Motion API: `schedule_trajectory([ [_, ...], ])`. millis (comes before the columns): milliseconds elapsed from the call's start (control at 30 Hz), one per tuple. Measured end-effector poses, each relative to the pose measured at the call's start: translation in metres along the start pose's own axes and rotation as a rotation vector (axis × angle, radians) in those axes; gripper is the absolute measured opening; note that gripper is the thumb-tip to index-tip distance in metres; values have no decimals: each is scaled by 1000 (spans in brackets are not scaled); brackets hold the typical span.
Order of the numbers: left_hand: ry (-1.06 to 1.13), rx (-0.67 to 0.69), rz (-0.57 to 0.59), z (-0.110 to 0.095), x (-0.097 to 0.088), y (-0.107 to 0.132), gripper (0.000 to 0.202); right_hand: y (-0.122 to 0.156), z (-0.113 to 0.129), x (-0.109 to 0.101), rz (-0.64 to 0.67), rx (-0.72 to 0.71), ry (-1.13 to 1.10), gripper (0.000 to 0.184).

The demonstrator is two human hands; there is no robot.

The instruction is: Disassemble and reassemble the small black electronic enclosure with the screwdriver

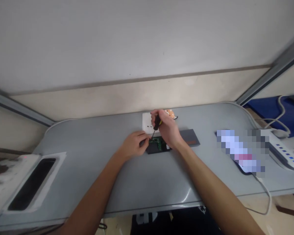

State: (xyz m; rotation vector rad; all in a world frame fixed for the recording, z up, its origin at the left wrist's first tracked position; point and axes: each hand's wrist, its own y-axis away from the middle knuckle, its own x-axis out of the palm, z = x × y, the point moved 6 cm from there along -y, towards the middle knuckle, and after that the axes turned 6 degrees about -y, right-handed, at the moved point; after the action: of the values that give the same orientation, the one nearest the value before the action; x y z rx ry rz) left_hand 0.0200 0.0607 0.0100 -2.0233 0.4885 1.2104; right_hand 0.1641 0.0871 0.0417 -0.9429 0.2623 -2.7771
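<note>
My right hand (167,125) is wrapped round the dark handle of a screwdriver (157,123). Its thin shaft slants down to the left, with the tip at the green circuit board (156,142) of an opened black electronic device (153,149). The left end of that device is between the thumb and fingers of my left hand (136,143), whose fingertips lie close to the screwdriver tip. Whether a screw is under the tip is too small to tell. Behind the device, several tiny dark pieces, seemingly screws, lie on a white paper (146,121).
A dark grey flat box (191,135) lies just right of the device, partly behind my right wrist. An orange dotted item (170,113) sits behind my right hand. A phone (237,151) and a power strip (284,151) are at right; a black phone-like slab (32,184) lies at left.
</note>
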Motion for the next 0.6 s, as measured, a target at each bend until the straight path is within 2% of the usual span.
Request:
schedule_trajectory([
  [133,-6,28,-34,-1,-2,1,22,5,-4,5,69,8,76,34],
  [267,-43,31,-17,-2,-4,1,23,6,-2,3,-15,-17,184,44],
  [433,-65,21,18,-4,-3,0,23,2,-1,9,39,-19,107,51],
  [500,-77,13,27,-5,-3,-1,22,1,-1,6,6,-50,133,49],
  [600,-104,0,43,-7,-3,-1,20,3,-2,-4,-128,-153,317,40],
])
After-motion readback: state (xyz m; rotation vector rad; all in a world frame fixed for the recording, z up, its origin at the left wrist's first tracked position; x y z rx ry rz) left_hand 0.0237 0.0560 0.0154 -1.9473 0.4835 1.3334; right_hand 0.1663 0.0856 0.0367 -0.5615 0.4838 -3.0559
